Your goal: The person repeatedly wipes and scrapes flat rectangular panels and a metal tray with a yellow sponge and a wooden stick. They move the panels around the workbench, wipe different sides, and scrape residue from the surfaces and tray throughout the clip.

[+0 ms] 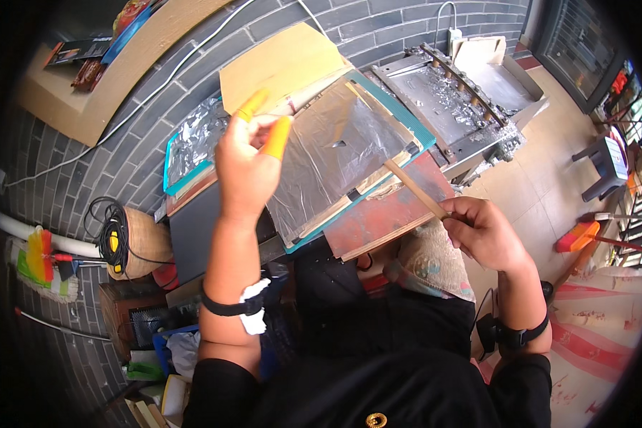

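Observation:
My left hand (254, 144), with yellow finger cots on the thumb and a finger, is raised over the left part of a stack of sheets with a grey, wrinkled foil-like sheet (331, 155) on top. Whether it holds anything cannot be told. My right hand (479, 230) grips a thin flat wooden strip (417, 190), whose far end reaches the right edge of the stack. The stack lies on a teal ribbed board (401, 115). Behind it, a yellowish-brown paper sheet (281, 64) leans up towards the wall.
A teal-edged tray (169, 182) of crumpled silver foil stands at the left. A metal frame (444, 96) strewn with silvery scraps is at the back right. Under the board is a worn reddish panel (353, 235). A wicker basket (144, 241) with black cable stands far left.

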`<state>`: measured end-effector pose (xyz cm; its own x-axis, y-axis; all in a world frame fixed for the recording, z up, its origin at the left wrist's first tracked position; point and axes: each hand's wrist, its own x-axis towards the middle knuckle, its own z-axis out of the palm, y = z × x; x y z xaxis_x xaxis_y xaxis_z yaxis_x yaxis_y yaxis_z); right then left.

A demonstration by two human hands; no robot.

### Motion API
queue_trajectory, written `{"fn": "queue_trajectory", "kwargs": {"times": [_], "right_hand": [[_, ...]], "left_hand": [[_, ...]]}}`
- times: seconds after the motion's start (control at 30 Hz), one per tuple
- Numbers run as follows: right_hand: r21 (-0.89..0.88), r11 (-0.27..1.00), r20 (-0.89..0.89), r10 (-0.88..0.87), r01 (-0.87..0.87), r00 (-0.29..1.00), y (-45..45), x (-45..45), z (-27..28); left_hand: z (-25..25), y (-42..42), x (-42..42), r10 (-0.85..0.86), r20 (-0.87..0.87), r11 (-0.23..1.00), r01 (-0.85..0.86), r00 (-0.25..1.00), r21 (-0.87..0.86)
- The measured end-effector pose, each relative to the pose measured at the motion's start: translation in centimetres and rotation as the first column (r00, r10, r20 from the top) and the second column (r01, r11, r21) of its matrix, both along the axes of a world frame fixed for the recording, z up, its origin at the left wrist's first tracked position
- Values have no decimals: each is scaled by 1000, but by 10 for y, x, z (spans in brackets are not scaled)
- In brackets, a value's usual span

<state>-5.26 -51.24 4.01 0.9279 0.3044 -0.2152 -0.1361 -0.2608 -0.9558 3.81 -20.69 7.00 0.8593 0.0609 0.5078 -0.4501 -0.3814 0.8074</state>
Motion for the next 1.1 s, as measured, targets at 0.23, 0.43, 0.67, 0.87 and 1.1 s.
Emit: {"fn": "queue_trajectory", "kwargs": {"times": [0.23, 0.43, 0.67, 0.87, 1.1], "right_hand": [[-29, 998, -13, 53, -53, 999, 1, 17, -2], [-39, 999, -25, 28, -29, 999, 9, 28, 1], [-2, 1000, 48, -8, 8, 999, 22, 42, -20], [28, 995, 68, -93, 92, 993, 26, 47, -27], [6, 994, 40, -107, 107, 993, 21, 45, -21]], "left_hand": [[36, 40, 22, 152, -22, 965, -144, 988, 220], [42, 45, 58, 233, 41, 902, -232, 972, 365], [9, 64, 121, 194, 279, 740, -327, 941, 588], [-14, 71, 140, 281, 247, 433, -352, 928, 830], [-36, 87, 147, 205, 338, 293, -387, 919, 874]]}}
